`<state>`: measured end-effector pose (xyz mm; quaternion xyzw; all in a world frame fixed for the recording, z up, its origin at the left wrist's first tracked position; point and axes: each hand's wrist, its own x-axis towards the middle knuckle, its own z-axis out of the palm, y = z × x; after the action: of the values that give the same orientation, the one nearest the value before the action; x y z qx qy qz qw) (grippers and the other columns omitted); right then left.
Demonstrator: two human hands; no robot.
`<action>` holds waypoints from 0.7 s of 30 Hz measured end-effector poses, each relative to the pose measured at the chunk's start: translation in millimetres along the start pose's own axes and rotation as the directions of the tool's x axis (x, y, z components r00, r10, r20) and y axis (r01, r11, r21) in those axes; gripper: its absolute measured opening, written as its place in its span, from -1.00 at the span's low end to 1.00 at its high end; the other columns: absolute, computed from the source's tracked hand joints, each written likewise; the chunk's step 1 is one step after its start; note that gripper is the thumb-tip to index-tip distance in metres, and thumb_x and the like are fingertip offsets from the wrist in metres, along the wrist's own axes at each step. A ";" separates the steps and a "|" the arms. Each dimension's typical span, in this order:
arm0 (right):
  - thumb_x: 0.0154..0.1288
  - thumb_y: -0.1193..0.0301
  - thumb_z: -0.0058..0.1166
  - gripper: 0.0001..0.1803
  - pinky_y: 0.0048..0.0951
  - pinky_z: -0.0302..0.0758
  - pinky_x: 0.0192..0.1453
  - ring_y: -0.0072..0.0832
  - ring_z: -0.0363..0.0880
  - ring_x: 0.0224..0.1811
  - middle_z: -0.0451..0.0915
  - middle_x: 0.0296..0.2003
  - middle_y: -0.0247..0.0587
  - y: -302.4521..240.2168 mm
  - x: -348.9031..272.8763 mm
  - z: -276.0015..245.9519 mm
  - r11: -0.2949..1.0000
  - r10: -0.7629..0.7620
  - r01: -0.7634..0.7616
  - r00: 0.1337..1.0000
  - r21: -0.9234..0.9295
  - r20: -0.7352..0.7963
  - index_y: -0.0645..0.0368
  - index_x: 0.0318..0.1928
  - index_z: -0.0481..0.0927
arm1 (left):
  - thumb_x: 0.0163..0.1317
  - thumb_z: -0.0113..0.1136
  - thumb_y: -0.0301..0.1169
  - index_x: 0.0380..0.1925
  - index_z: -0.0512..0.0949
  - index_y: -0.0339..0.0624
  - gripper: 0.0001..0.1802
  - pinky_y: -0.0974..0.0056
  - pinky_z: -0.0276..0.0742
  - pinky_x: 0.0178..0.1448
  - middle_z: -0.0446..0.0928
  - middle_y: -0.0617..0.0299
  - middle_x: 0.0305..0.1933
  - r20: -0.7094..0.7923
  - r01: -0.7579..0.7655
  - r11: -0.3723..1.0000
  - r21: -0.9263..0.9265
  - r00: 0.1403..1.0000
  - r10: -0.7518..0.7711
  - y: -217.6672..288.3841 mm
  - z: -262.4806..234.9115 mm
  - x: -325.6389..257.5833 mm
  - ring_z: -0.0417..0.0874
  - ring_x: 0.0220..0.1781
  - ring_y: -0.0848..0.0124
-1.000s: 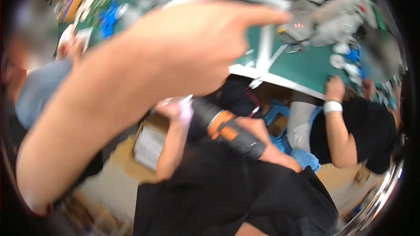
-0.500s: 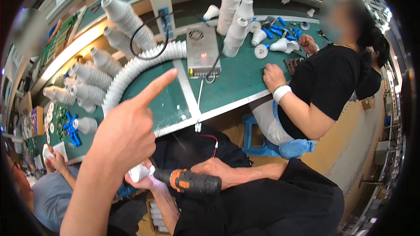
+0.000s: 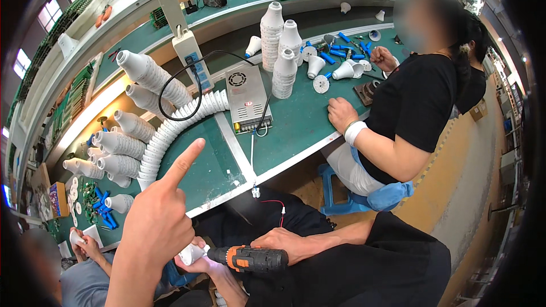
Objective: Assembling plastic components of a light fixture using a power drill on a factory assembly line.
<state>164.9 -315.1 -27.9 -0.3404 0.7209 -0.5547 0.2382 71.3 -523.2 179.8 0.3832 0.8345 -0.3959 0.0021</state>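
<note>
Low in front of me, my right hand point(image 3: 287, 244) grips a black and orange cordless drill point(image 3: 259, 258) lying sideways. The drill's tip points left at a white cone-shaped housing point(image 3: 189, 254), held by my left hand point(image 3: 207, 267). A small light shines where tip and housing meet; whether they touch I cannot tell. Another person's hand point(image 3: 162, 216) reaches in from the lower left, close to the camera, its index finger stretched out toward the bench. A thin red and white cable point(image 3: 283, 210) hangs between the bench edge and the drill area.
On the green bench point(image 3: 227, 165) stand stacks of white housings point(image 3: 284, 77), a curved row of nested ones point(image 3: 165, 142) and a metal power supply point(image 3: 250, 99). Blue cylinders point(image 3: 105, 210) lie at left. A co-worker point(image 3: 404, 108) sits at right; another person point(image 3: 91, 278) works lower left.
My view has shifted, so the bench and pointing hand sit lower in the picture. The drill and housing stay in my hands. The pointing finger stays stretched out.
</note>
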 end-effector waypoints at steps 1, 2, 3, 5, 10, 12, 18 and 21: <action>0.00 0.43 0.24 -0.78 -0.05 0.53 -0.30 0.05 0.66 -0.35 0.64 -0.47 0.03 -0.4 0.5 -0.6 1.000 -0.006 0.006 1.000 -0.029 0.006 0.28 -0.35 0.54 | 0.09 0.14 -0.47 0.61 -0.08 0.17 0.05 0.37 0.41 -0.55 0.29 0.29 -0.71 0.007 0.009 1.000 -0.012 1.000 -0.009 -1.2 -2.2 -1.6 0.34 -0.74 0.48; 0.00 0.43 0.24 -0.78 -0.05 0.53 -0.30 0.05 0.66 -0.35 0.64 -0.47 0.03 -1.1 0.0 0.0 1.000 -0.003 0.003 1.000 -0.027 0.001 0.28 -0.35 0.54 | 0.09 0.14 -0.47 0.61 -0.08 0.17 0.05 0.37 0.41 -0.55 0.29 0.29 -0.71 0.005 0.003 1.000 -0.011 1.000 -0.003 -1.2 -3.6 -2.8 0.34 -0.74 0.48; -0.01 0.43 0.25 -0.77 -0.05 0.53 -0.30 0.05 0.66 -0.35 0.64 -0.47 0.03 -2.3 -1.0 1.2 1.000 0.001 -0.001 1.000 -0.014 -0.007 0.28 -0.35 0.54 | 0.09 0.13 -0.48 0.61 -0.07 0.14 0.05 0.37 0.41 -0.55 0.29 0.30 -0.71 -0.010 -0.005 1.000 -0.012 1.000 0.005 -0.7 -4.7 -4.0 0.34 -0.74 0.49; -0.02 0.42 0.25 -0.76 -0.05 0.53 -0.30 0.05 0.66 -0.35 0.64 -0.47 0.04 -2.9 -0.6 2.7 1.000 0.010 -0.010 1.000 0.006 -0.008 0.28 -0.34 0.53 | 0.08 0.13 -0.49 0.60 -0.06 0.11 0.04 0.38 0.41 -0.55 0.29 0.30 -0.71 -0.017 -0.016 1.000 -0.020 1.000 0.015 1.2 -1.7 -6.9 0.34 -0.74 0.50; -0.02 0.40 0.25 -0.77 -0.09 0.55 -0.27 0.04 0.67 -0.32 0.63 -0.44 0.03 13.1 7.3 5.2 0.996 -0.090 0.090 0.996 -0.021 0.001 0.24 -0.35 0.56 | 0.06 0.17 -0.48 0.48 0.28 -0.05 -0.14 0.34 0.51 -0.30 0.65 0.25 -0.39 0.194 0.214 0.706 -0.675 0.975 -0.110 5.4 5.5 -11.6 0.58 -0.44 0.46; 0.00 0.36 0.27 -0.76 -0.13 0.56 -0.25 0.05 0.66 -0.33 0.63 -0.40 0.01 0.3 7.3 -6.3 0.998 -0.059 0.059 0.998 -0.023 -0.033 0.22 -0.34 0.58 | 0.01 0.20 -0.48 0.34 0.35 -0.13 -0.23 0.32 0.51 -0.30 0.65 0.23 -0.29 0.164 0.173 0.652 -0.738 0.984 -0.076 16.0 1.8 -12.1 0.56 -0.47 0.44; 0.04 0.42 0.31 -0.76 -0.25 0.54 -0.39 -0.08 0.66 -0.44 0.58 -0.44 -0.07 11.0 0.7 -6.0 1.000 0.009 -0.009 1.000 -0.014 0.001 0.27 -0.30 0.59 | -0.06 0.20 -0.54 -0.12 0.70 -0.29 -0.59 0.25 0.62 -0.08 0.58 0.33 0.22 -0.145 0.130 0.645 -0.753 0.923 -0.356 20.8 30.0 -9.4 0.68 -0.20 0.33; 0.04 0.46 0.32 -0.77 -0.28 0.51 -0.44 -0.12 0.65 -0.48 0.57 -0.46 -0.10 6.1 6.9 -4.2 0.999 -0.034 0.035 0.999 -0.038 0.018 0.29 -0.30 0.59 | 0.02 0.20 -0.49 -0.03 0.57 -0.40 -0.56 0.25 0.55 -0.26 0.66 0.09 -0.07 -0.442 0.214 0.780 -0.588 0.723 -0.531 23.5 69.0 -43.1 0.59 -0.40 0.32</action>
<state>155.9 -316.7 -32.4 -0.3620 0.7235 -0.5417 0.2281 96.2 -587.2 130.2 0.2890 0.9266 -0.0207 -0.2396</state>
